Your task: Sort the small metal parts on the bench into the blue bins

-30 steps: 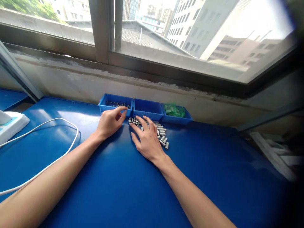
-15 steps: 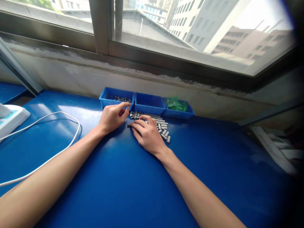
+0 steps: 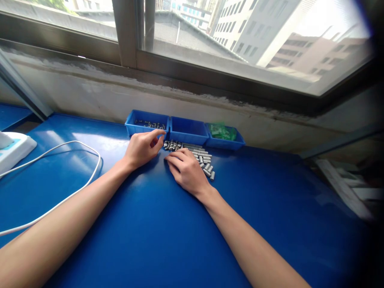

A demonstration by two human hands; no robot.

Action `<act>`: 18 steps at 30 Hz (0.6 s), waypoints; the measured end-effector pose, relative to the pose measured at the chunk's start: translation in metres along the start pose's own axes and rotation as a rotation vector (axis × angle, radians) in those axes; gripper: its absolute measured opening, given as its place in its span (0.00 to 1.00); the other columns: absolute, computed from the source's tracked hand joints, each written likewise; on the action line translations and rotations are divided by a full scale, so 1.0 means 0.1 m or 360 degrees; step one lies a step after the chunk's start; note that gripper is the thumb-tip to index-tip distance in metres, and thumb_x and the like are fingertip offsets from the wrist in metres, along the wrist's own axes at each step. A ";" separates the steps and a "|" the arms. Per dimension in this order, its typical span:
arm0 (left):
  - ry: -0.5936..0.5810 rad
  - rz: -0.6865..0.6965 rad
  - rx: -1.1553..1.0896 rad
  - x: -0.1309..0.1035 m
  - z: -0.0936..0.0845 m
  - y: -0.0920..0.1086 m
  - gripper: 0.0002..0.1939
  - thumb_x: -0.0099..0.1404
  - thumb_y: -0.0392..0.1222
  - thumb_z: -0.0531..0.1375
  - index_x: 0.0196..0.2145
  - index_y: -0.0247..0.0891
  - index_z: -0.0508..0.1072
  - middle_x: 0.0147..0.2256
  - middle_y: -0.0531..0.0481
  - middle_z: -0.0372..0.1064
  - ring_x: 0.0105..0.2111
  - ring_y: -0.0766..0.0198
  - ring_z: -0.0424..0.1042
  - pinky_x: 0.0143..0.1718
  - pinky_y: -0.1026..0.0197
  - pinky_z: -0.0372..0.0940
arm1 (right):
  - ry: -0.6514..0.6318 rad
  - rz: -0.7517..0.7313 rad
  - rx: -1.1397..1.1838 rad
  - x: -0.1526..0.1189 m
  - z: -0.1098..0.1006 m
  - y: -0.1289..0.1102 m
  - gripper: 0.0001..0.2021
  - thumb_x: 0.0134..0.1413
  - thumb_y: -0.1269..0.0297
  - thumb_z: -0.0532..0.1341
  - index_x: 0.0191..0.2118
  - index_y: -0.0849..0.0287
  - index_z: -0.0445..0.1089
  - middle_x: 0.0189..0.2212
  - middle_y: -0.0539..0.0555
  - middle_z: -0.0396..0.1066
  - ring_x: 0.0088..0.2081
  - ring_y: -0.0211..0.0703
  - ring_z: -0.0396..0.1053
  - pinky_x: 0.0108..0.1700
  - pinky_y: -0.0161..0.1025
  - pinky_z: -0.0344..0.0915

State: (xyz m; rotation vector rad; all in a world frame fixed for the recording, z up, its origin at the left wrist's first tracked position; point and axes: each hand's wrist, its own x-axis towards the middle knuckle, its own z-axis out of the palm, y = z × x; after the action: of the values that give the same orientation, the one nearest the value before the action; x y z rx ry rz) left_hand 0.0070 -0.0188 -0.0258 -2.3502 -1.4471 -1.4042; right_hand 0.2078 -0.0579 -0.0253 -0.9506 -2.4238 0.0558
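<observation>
My left hand (image 3: 145, 147) hovers at the front of the left blue bin, fingers bent, a small gap between thumb and forefinger, nothing visible in it. My right hand (image 3: 187, 170) rests low at the left edge of a pile of grey metal pieces (image 3: 207, 160). Its fingers are bent and close together, and their undersides are hidden, so whatever they hold cannot be made out. Small round metal parts (image 3: 171, 145) lie between the two hands. Longer flat and block-like pieces reach out to the right, partly covered by my right hand.
Three joined blue bins stand along the wall: the left bin (image 3: 132, 128) has small metal parts, the middle bin (image 3: 189, 137) shows a bare inside, the right one holds green bags (image 3: 222, 131). A white cable (image 3: 90, 180) and a power strip (image 3: 18, 150) lie left.
A small dark piece by my right fingertips has gone from sight. My right fingers have drawn in slightly; my left hand has hardly moved.
</observation>
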 end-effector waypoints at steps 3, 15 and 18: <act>-0.0012 0.0005 0.0001 0.00 0.00 0.00 0.11 0.69 0.41 0.58 0.44 0.38 0.79 0.23 0.54 0.73 0.20 0.69 0.68 0.27 0.67 0.61 | 0.0024 0.0095 0.0050 -0.01 0.01 0.02 0.15 0.67 0.71 0.55 0.51 0.57 0.77 0.43 0.58 0.78 0.46 0.50 0.69 0.52 0.49 0.69; -0.0105 0.0166 0.0029 -0.04 0.03 -0.01 0.12 0.69 0.41 0.57 0.45 0.38 0.79 0.28 0.52 0.78 0.20 0.69 0.71 0.27 0.67 0.62 | 0.0137 0.0070 -0.0021 -0.03 0.02 0.03 0.18 0.67 0.74 0.52 0.54 0.59 0.74 0.43 0.59 0.75 0.46 0.49 0.71 0.52 0.45 0.69; -0.0090 0.0175 0.0040 -0.04 0.02 0.01 0.12 0.69 0.41 0.57 0.45 0.38 0.79 0.28 0.52 0.78 0.20 0.70 0.71 0.27 0.67 0.62 | 0.0155 0.0070 0.0055 -0.04 0.02 0.04 0.18 0.67 0.74 0.52 0.55 0.58 0.74 0.47 0.59 0.75 0.49 0.49 0.70 0.55 0.46 0.69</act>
State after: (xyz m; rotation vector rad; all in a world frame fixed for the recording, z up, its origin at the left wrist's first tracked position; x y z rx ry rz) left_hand 0.0079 -0.0211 -0.0292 -2.4314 -1.3177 -1.2961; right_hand 0.2111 -0.0569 -0.0299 -0.9687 -2.3057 0.0655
